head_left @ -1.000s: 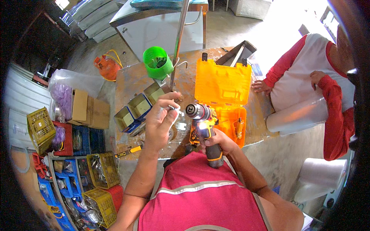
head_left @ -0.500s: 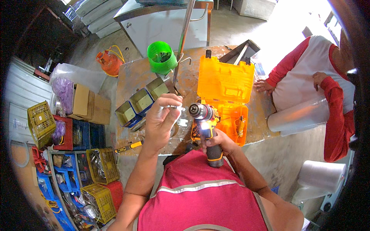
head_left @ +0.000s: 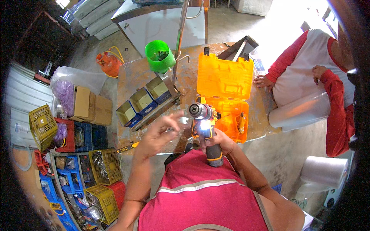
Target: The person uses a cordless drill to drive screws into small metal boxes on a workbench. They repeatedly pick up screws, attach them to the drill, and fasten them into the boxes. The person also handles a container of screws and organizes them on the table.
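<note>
A yellow-and-black cordless drill (head_left: pixel 207 133) is held in my right hand (head_left: pixel 220 142), its fingers wrapped round the grip. The drill's lamp is lit, and its chuck (head_left: pixel 197 110) faces up with no bit showing. My left hand (head_left: pixel 161 131) is to the left of the chuck, apart from it; motion smears its fingers, so I cannot tell what they hold, if anything. Just past those fingertips a small white piece (head_left: pixel 184 120) shows, partly hidden. Behind the drill an orange tool case (head_left: pixel 223 79) lies with its lid raised, and a small tool (head_left: pixel 242 123) sits inside.
On the worn table (head_left: pixel 185 92) stand a green bucket (head_left: pixel 159 57), three blue-edged bins (head_left: pixel 143 101) in a row and an upright metal pole (head_left: pixel 179 42). At the right, another person (head_left: pixel 308 65) rests a hand on the table beside a clear plastic roll (head_left: pixel 300 111). Crates (head_left: pixel 106 165) stand left.
My left hand has dropped lower and slightly left, away from the chuck, and its pinch has loosened into a blur. The drill and my right hand hardly moved.
</note>
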Demonstrator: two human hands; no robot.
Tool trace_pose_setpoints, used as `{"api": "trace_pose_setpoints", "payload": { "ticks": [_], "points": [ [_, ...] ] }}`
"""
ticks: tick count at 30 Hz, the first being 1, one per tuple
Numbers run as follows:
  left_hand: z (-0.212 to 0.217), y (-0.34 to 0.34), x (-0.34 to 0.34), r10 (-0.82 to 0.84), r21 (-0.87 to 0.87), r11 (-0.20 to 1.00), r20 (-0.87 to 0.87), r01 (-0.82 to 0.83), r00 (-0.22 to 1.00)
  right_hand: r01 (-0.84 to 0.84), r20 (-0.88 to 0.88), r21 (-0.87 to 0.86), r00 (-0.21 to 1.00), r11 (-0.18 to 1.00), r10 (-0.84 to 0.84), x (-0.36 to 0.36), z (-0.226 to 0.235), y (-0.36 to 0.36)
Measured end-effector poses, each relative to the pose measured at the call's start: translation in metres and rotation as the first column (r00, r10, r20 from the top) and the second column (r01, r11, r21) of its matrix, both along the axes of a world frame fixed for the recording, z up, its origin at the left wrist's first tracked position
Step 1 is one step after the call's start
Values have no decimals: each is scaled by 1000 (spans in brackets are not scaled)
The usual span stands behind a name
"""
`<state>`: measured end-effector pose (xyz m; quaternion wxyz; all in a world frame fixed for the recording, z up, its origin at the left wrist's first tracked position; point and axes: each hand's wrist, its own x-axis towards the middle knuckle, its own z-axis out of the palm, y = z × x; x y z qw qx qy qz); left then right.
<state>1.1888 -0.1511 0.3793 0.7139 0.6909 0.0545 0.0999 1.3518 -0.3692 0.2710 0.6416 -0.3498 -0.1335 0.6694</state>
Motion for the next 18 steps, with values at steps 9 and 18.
{"api": "trace_pose_setpoints", "payload": {
  "ticks": [9, 18],
  "points": [
    [-7, -13, 34, 397, -69, 916, 300, -395, 867, -56, 31, 18, 998, 998, 56, -3, -3, 5],
    [1, -25, 48, 365, 4, 921, 348, -390, 864, -66, 33, 43, 997, 997, 64, -6, -2, 6]
  ]
}}
